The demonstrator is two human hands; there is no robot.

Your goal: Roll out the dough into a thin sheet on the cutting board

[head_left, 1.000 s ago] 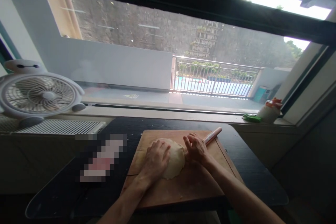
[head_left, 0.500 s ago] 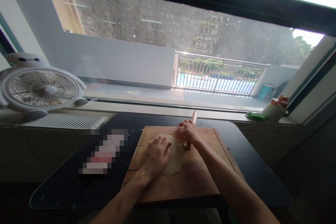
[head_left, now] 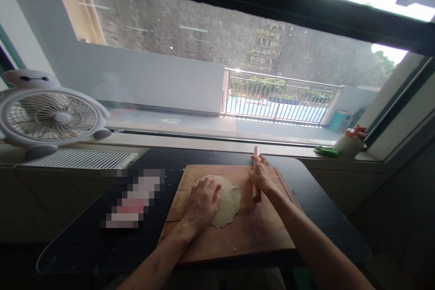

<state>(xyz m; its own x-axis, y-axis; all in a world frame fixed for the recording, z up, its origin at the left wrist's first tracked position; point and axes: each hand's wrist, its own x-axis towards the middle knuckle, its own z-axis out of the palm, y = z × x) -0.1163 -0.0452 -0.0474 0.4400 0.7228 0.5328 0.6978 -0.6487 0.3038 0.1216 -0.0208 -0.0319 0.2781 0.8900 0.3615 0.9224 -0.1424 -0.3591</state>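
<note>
A thin, roughly round sheet of dough (head_left: 229, 206) with an uneven edge lies on a wooden cutting board (head_left: 210, 249). My left hand (head_left: 204, 201) rests palm down over the dough's left side, its fingers laid out and covering part of it. To the right of the dough, my right hand (head_left: 261, 175) holds a wooden rolling pin (head_left: 257, 194) across its middle. The pin points away from me, apart from the dough; its far end reaches past the board's back edge, and my fingers hide its middle.
The board sits on a dark table (head_left: 326, 226) with rounded corners. A blurred-out object (head_left: 136, 201) lies left of the board. A white fan (head_left: 57, 118) stands at the far left by the window. On the sill at right are a pale container (head_left: 350, 142) and a green item (head_left: 326, 151).
My right hand has moved right with the rolling pin, off the dough's right edge and onto bare board. My left hand stays on the dough.
</note>
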